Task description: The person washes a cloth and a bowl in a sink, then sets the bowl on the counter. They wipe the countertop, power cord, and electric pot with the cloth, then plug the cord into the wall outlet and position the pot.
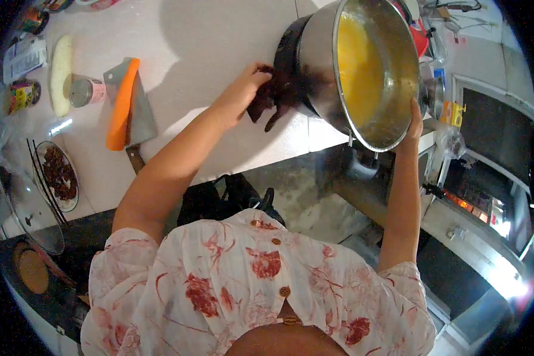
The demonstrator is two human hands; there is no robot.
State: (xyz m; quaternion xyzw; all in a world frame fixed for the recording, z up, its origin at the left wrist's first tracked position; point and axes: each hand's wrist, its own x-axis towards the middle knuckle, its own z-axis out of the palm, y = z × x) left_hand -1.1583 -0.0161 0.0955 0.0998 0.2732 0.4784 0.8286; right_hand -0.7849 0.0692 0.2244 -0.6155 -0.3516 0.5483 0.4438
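A metal pot (317, 71) with a dark base band is tilted at the counter's right part, its mouth facing right. Yellow liquid (362, 71) lies inside it. A black handle (362, 165) juts from its near side. My right hand (416, 121) is closed on the pot's right rim, most of its fingers hidden behind the wall. Beside the dark base is my left hand (262, 89), its fingers spread, darkened by shadow and partly blurred. To the left, a long orange carrot (123, 107) lies across a cleaver (142, 113).
Left on the counter (213, 35) lie a white radish (61, 74), a jar (88, 92) and a plate (71, 202) of dark food with chopsticks (46, 184). A glass lid (38, 222) sits at the left edge. An orange-yellow box (453, 113) stands right of the pot.
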